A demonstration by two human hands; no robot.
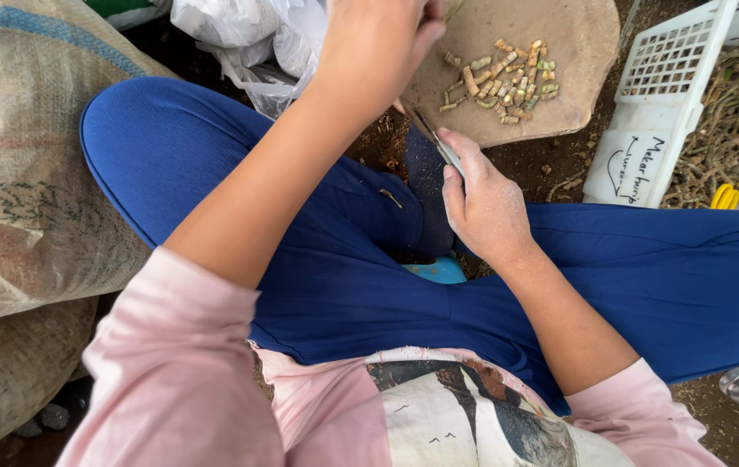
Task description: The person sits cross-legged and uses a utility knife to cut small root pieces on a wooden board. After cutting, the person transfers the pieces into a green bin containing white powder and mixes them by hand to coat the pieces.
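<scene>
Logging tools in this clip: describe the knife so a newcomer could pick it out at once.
Start at the round brown wooden chopping board beyond the blue-trousered knees. At its near edge, the right hand grips a thin grey metal knife blade angled toward the left hand. Unlike the stubby chopped root pieces, it is slim and shiny.

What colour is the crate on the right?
The crate is white plastic with a grid of holes, seen in the head view.
</scene>
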